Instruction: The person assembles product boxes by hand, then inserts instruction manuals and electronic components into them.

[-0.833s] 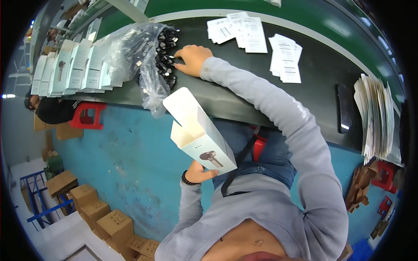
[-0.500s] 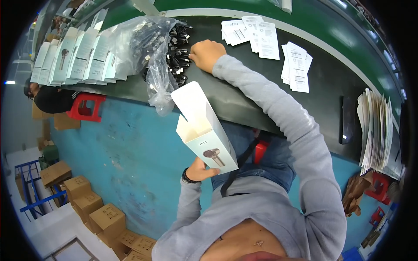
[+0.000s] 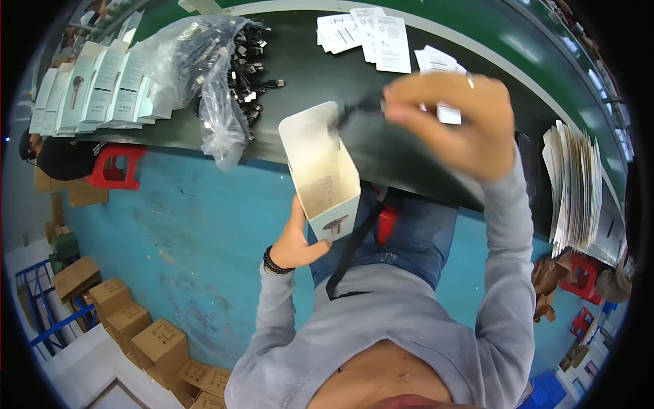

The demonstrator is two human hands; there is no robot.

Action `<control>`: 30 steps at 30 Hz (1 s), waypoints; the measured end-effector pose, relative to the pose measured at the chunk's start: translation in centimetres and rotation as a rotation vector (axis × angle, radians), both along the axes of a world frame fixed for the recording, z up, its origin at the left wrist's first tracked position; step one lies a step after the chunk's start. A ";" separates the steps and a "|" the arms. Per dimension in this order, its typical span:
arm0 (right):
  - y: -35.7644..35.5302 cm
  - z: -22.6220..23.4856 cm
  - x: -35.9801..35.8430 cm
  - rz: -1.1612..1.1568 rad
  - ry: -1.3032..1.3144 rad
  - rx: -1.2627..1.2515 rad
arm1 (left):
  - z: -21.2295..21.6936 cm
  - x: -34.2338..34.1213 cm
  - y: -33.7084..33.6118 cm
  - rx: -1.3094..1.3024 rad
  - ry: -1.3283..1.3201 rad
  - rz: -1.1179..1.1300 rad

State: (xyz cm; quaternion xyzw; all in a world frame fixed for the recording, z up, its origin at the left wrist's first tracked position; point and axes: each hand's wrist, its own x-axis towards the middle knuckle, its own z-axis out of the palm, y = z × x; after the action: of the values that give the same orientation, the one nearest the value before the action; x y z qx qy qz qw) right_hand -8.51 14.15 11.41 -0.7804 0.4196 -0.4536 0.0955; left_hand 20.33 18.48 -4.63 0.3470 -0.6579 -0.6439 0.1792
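My left hand (image 3: pixel 294 243) grips a white carton (image 3: pixel 346 183) near its base, with the carton's flap up and its mouth open. A folded paper shows inside, and a hair-dryer-like picture is printed on the front. My right hand (image 3: pixel 458 117), blurred by motion, pinches a black cable (image 3: pixel 363 108) above the workbench. The cable's far end hangs by the carton's raised flap; whether they touch is unclear. Beyond the carton, several black USB cables (image 3: pixel 246 68) lie partly in a clear plastic bag (image 3: pixel 180 61).
Printed cartons (image 3: pixel 92 88) stand in a row at the bench's left. Paper leaflets (image 3: pixel 392 44) lie on the dark bench (image 3: pixel 300 61); a stack of sheets (image 3: pixel 575 187) is at the right. Brown boxes (image 3: pixel 160 344) and a red stool (image 3: pixel 117 167) occupy the floor.
My right hand has come away from the cable pile with a black cable and moved right, toward me. My left hand has turned the carton's mouth upward, showing the paper inside.
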 end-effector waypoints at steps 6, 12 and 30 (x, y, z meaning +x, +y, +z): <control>3.5 -0.5 -0.1 0.179 0.228 -0.086 | 0.7 -1.9 -0.7 -0.101 -0.039 -0.099; 4.2 1.5 -2.4 0.280 -0.156 -0.124 | 3.8 -3.5 -2.1 -0.014 -0.014 -0.139; 6.9 5.4 -12.5 1.031 -0.240 0.302 | 4.9 -21.9 -41.5 -0.487 -0.084 -0.022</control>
State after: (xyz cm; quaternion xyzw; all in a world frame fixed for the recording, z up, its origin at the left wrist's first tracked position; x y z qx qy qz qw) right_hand -21.00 21.05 16.80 -0.8052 0.0295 -0.3688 0.4634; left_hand -1.54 -23.03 0.28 0.3130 -0.8045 -0.4530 0.2230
